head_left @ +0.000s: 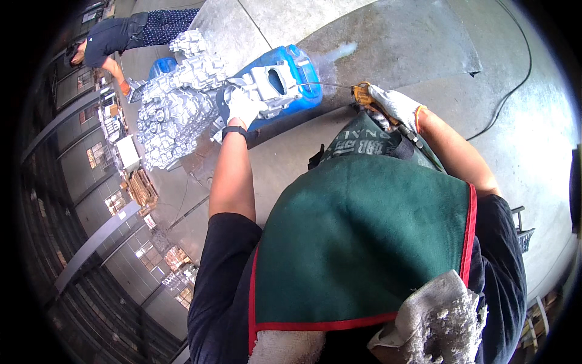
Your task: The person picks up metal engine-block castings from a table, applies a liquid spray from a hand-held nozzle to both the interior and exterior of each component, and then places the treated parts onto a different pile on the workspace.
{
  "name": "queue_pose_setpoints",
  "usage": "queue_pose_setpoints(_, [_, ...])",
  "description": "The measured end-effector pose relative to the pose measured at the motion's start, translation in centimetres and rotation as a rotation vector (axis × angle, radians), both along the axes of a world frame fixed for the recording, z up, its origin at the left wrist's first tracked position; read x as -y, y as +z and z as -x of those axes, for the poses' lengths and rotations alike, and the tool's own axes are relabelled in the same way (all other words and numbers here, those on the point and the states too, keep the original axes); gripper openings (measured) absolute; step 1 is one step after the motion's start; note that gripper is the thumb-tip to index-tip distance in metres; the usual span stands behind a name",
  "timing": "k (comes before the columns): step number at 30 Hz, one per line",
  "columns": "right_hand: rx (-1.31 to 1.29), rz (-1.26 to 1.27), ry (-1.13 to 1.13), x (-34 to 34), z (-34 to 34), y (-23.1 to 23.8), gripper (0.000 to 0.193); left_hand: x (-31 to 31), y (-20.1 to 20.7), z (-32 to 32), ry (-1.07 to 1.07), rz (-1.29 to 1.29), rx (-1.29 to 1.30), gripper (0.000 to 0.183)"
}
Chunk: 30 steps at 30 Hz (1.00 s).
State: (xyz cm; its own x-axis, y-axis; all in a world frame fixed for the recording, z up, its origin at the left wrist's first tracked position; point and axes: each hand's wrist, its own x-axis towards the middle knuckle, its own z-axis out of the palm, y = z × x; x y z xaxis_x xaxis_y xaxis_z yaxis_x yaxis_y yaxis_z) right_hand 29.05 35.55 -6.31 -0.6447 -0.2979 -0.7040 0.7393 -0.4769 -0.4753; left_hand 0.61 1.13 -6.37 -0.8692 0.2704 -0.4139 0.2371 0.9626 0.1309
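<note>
A silver cast-metal housing (pixel 262 80) with a dark oval opening rests on a blue plastic drum (pixel 308 70) in front of me. My left hand (pixel 244 108), in a white glove, is closed on the housing's near left part. In my gloved right hand (pixel 395 106) is a yellow-brown hand-held air tool (pixel 362 96) with a hose fitting at its back. From the tool a long thin rod (pixel 330 84) reaches left to the housing's opening. Whether its tip touches the metal is too small to tell.
A large heap of similar silver castings (pixel 179 112) lies to the left of the drum. Beyond it a person (pixel 115 39) in dark clothes bends over, one arm toward the heap. A black cable (pixel 528 67) curves across the floor at right. My green apron (pixel 357 242) fills the near middle.
</note>
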Motion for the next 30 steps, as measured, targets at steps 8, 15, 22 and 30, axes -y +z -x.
queue_pose_setpoints(8, [-0.162,-0.429,0.023,-0.5,1.8,0.6,0.063,-0.7,0.6,-1.0,-0.057,-0.062,-0.112,0.069])
queue_pose_setpoints(15, [-0.308,-0.519,0.053,0.9,4.3,0.0,0.064,-3.1,3.2,-2.3,0.001,-0.013,0.008,0.081])
queue_pose_setpoints(22, [-0.309,-0.513,-0.006,0.0,4.0,1.8,0.06,-2.3,2.7,-2.2,-0.029,0.016,-0.025,0.083])
queue_pose_setpoints(30, [-0.339,-0.457,0.023,0.0,2.5,2.3,0.058,-3.6,4.0,-2.8,-0.048,0.026,-0.008,0.08])
